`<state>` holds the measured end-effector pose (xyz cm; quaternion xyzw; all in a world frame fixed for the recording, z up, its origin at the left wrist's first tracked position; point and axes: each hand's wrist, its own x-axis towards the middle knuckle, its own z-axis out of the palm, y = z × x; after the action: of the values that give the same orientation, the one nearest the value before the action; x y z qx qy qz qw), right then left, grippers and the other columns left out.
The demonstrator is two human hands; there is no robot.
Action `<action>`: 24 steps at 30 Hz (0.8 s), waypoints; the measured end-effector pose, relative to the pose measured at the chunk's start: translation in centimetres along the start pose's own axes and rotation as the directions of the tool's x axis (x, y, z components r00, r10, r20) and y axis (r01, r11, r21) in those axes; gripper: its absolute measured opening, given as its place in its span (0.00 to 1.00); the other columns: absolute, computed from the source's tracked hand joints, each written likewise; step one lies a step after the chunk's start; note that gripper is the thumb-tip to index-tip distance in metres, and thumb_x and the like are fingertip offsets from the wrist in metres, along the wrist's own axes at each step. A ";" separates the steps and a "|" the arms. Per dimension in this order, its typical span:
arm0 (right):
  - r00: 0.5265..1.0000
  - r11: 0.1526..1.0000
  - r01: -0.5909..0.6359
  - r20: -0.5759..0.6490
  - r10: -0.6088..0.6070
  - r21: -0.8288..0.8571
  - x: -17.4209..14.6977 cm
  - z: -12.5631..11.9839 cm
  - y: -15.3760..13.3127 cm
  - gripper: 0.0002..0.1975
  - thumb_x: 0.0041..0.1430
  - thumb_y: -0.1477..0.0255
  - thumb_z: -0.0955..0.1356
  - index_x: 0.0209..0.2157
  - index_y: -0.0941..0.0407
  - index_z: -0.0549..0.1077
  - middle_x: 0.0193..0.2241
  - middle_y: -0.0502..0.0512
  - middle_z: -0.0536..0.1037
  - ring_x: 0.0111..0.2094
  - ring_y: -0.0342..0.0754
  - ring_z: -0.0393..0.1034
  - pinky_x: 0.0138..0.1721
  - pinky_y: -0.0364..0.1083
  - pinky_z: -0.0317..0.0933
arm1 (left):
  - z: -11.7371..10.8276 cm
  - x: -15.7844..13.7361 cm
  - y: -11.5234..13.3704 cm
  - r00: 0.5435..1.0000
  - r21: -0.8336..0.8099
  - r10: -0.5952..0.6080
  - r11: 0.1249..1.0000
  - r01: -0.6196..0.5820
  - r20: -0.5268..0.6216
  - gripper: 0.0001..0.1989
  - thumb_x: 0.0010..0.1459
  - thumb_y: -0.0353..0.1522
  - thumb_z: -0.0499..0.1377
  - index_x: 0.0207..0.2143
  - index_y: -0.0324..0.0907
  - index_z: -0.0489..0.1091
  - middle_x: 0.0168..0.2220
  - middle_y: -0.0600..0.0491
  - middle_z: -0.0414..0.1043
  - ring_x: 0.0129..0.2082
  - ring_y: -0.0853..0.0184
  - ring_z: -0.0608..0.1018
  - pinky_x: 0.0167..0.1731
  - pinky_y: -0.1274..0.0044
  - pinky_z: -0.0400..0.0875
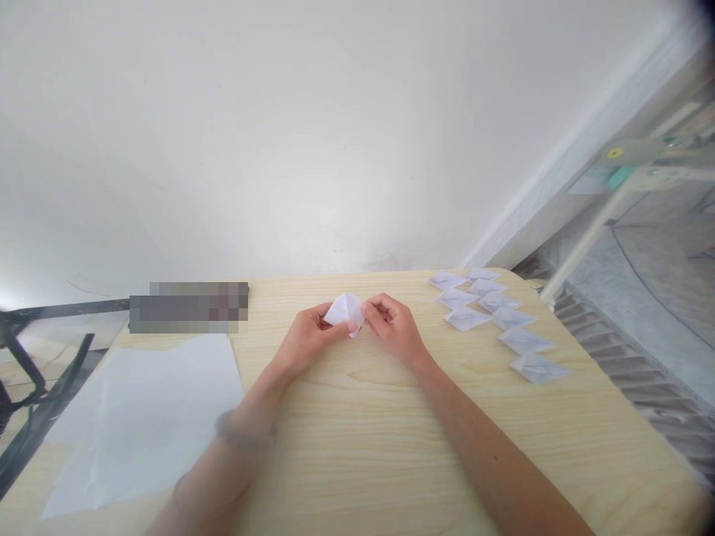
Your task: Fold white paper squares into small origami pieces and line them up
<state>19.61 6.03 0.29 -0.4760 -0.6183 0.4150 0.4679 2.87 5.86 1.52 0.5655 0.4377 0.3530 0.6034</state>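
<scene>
A small folded white paper (pixel 342 308) is held above the middle of the wooden table (pixel 346 432). My left hand (pixel 306 336) grips it from the left, thumb across its lower front and fingers behind. At its right edge, my right hand (pixel 392 326) pinches the paper between thumb and forefinger, the other fingers curled. Part of the paper is covered by my fingertips. To the right lie several folded white paper pieces (pixel 525 340), pointed at the ends and set out in two rows.
White paper sheets (pixel 161 417) lie on the table's left side. Behind them is a blurred-out dark object (pixel 187 309). A white wall (pixel 335 149) stands along the table's far edge. Dark metal bars (pixel 33 372) are at the left, a pale pole (pixel 592 231) at the right.
</scene>
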 end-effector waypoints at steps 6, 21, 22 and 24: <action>0.999 1.000 0.003 0.047 -0.002 -0.008 -0.1 0.0 -0.2 0.13 0.54 0.62 0.61 0.24 0.58 0.65 0.18 0.48 0.66 0.19 0.38 0.58 0.21 0.39 0.53 | 0.2 0.1 0.1 1.000 0.031 -0.005 0.999 0.005 -0.001 0.15 0.46 0.39 0.60 0.31 0.37 0.72 0.29 0.50 0.74 0.31 0.63 0.74 0.33 0.75 0.68; 0.999 0.999 0.051 -0.015 -0.051 -0.018 -0.1 0.0 0.1 0.11 0.55 0.64 0.61 0.27 0.58 0.66 0.21 0.48 0.65 0.22 0.39 0.58 0.25 0.39 0.55 | -0.2 0.1 0.3 0.993 -0.026 -0.100 0.995 0.099 -0.066 0.18 0.44 0.41 0.60 0.36 0.38 0.71 0.30 0.51 0.74 0.30 0.66 0.74 0.28 0.79 0.66; 0.999 0.999 0.049 -0.011 -0.049 -0.025 -0.1 0.0 0.1 0.11 0.55 0.64 0.61 0.27 0.58 0.66 0.21 0.48 0.66 0.22 0.39 0.59 0.25 0.39 0.55 | -0.2 0.1 0.2 0.994 -0.010 -0.089 0.996 0.088 -0.067 0.18 0.44 0.41 0.60 0.35 0.38 0.72 0.30 0.51 0.74 0.29 0.66 0.74 0.28 0.79 0.65; 0.999 0.998 0.043 -0.001 -0.043 -0.038 -0.1 0.0 0.0 0.12 0.55 0.64 0.60 0.26 0.58 0.66 0.21 0.48 0.66 0.22 0.39 0.59 0.24 0.39 0.55 | -0.3 0.2 0.2 0.997 0.033 -0.048 0.998 0.050 -0.068 0.17 0.45 0.40 0.60 0.33 0.37 0.72 0.28 0.52 0.74 0.28 0.66 0.74 0.28 0.79 0.65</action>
<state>19.62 5.91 0.22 -0.4718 -0.6357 0.3927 0.4680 2.68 6.14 1.66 0.5529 0.4776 0.3493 0.5867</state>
